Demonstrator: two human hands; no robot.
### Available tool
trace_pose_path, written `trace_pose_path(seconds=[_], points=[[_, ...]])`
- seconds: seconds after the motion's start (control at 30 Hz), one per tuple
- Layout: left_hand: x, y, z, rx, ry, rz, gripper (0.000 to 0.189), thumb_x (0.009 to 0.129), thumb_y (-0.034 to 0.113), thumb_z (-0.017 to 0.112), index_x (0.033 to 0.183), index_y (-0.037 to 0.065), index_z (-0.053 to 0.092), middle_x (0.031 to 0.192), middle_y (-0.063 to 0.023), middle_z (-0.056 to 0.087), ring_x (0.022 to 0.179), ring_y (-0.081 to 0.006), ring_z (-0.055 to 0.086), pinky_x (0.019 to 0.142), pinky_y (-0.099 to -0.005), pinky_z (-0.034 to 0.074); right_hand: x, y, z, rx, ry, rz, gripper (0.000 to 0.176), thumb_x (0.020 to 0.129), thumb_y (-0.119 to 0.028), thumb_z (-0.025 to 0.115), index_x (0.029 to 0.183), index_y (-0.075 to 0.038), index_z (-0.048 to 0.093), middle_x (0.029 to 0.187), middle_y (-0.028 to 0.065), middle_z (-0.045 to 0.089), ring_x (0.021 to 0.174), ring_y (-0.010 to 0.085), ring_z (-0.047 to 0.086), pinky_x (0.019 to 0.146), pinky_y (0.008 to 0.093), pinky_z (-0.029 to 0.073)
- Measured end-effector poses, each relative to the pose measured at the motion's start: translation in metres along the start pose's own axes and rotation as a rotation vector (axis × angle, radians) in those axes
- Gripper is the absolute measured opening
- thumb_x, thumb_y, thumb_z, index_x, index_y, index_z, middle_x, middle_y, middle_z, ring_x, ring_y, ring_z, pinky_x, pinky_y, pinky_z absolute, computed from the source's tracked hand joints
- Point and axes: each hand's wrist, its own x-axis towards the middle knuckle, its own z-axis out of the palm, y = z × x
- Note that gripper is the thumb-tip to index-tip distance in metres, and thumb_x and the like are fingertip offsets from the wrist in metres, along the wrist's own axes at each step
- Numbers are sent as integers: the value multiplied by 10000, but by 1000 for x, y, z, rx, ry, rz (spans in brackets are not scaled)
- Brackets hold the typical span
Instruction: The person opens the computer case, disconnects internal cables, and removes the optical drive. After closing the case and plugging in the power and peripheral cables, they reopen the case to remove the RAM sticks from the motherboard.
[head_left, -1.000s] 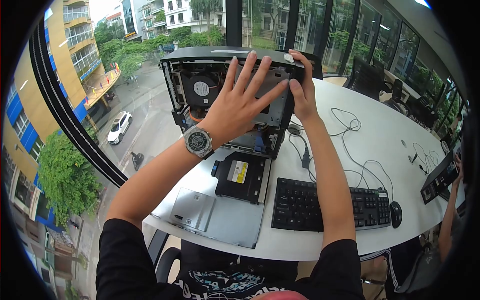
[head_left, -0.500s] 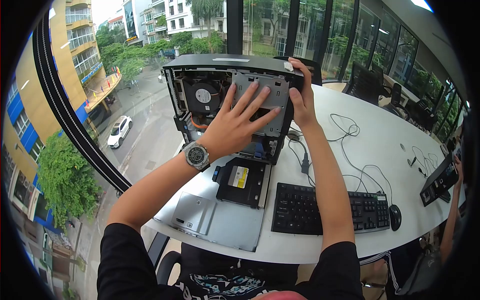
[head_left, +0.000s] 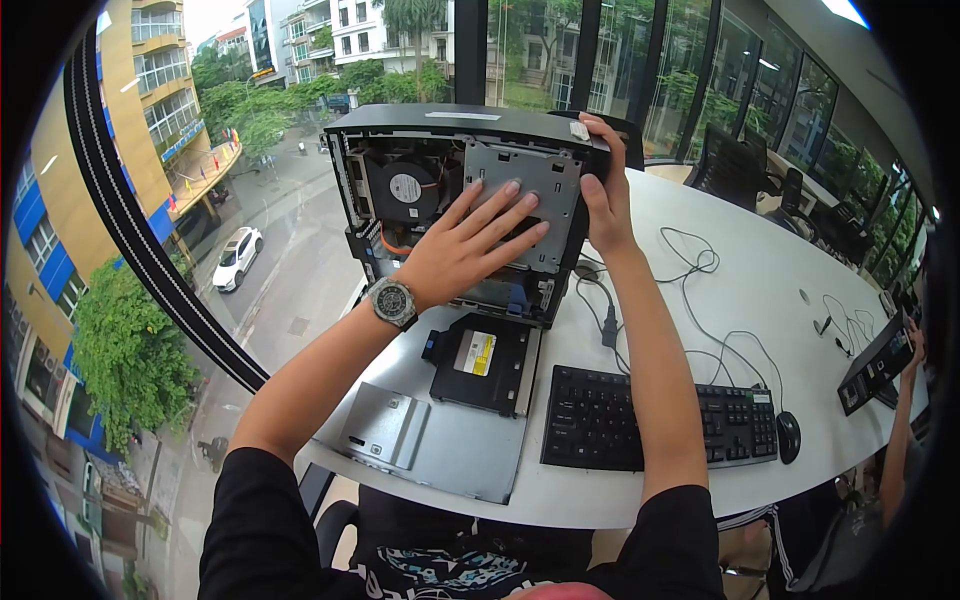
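An opened black computer case (head_left: 460,122) stands upright on the white table, its inside facing me. My left hand (head_left: 465,250) lies with fingers spread against the grey metal plate (head_left: 556,185) inside it. Wrapped round the case's upper right corner is my right hand (head_left: 607,200), thumb on the near side, fingers on top. A round fan (head_left: 405,188) shows left of the plate, with an orange cable below it. In front of the case, a black optical drive (head_left: 482,358) rests on a silver side panel (head_left: 455,450).
Right of the panel sit a black keyboard (head_left: 590,415) and a mouse (head_left: 789,437), with loose cables (head_left: 690,262) behind them. At the far right another person's hand (head_left: 914,345) holds a black device (head_left: 876,370). A window (head_left: 300,230) borders the table's left side.
My left hand has slid slightly down and left over the metal plate. My right hand keeps its hold on the corner. The other person's black device has tilted a little.
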Motion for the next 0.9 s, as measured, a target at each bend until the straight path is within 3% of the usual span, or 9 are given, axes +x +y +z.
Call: trace_pose_path(seconds=[0.07,0.13,0.23,0.37,0.47,0.53,0.73,0.9], points=[[-2,-1,0,-21,27,3,530,845,137,679,1368,170,597,1590,-77,447,1490,-278,395,1226,-517,322,0,-1,0,2,-3,27,596,989,-392,592,1479,-116,395,1539,77,408,1267,209,504,975,321,470],[-6,-1,4,-57,52,-14,324,834,130,690,1156,134,660,1558,-75,490,1471,-279,425,1219,-523,332,1,1,0,-4,1,15,599,988,-400,592,1477,-116,395,1538,77,409,1275,210,502,975,322,472],[-9,0,3,-57,72,-6,218,829,125,696,1044,123,658,1549,-74,500,1466,-279,431,1214,-525,340,1,-1,1,-8,5,5,601,988,-410,591,1473,-114,395,1536,78,412,1289,210,499,977,325,474],[-14,-1,4,15,73,15,281,786,173,753,1050,126,669,1566,-59,478,1474,-278,416,1222,-531,322,1,-2,1,-5,2,3,603,989,-412,593,1474,-113,394,1530,77,416,1291,209,498,993,331,464],[-12,2,4,-11,44,-112,363,710,233,823,1027,133,679,1605,-45,420,1501,-280,363,1240,-550,272,0,-2,0,-14,-1,19,604,989,-406,593,1477,-112,395,1528,79,416,1286,209,499,1013,331,447],[-11,-1,4,-63,40,-108,396,637,258,869,962,134,682,1631,-36,371,1528,-298,299,1243,-612,212,-1,-2,1,4,0,23,603,989,-403,593,1478,-111,396,1528,81,416,1292,212,494,1027,336,438],[-13,-3,6,-61,14,-97,321,639,218,867,852,110,652,1629,-44,358,1537,-357,254,1211,-717,161,1,1,2,7,9,-2,599,987,-398,592,1476,-108,401,1529,88,416,1325,226,467,1078,362,406],[-14,2,11,-28,-8,-94,264,705,191,809,876,75,644,1647,-86,306,1539,-397,230,1208,-723,158,2,1,1,-4,11,-12,606,983,-412,598,1475,-116,404,1529,86,416,1317,223,473,1055,354,424]])
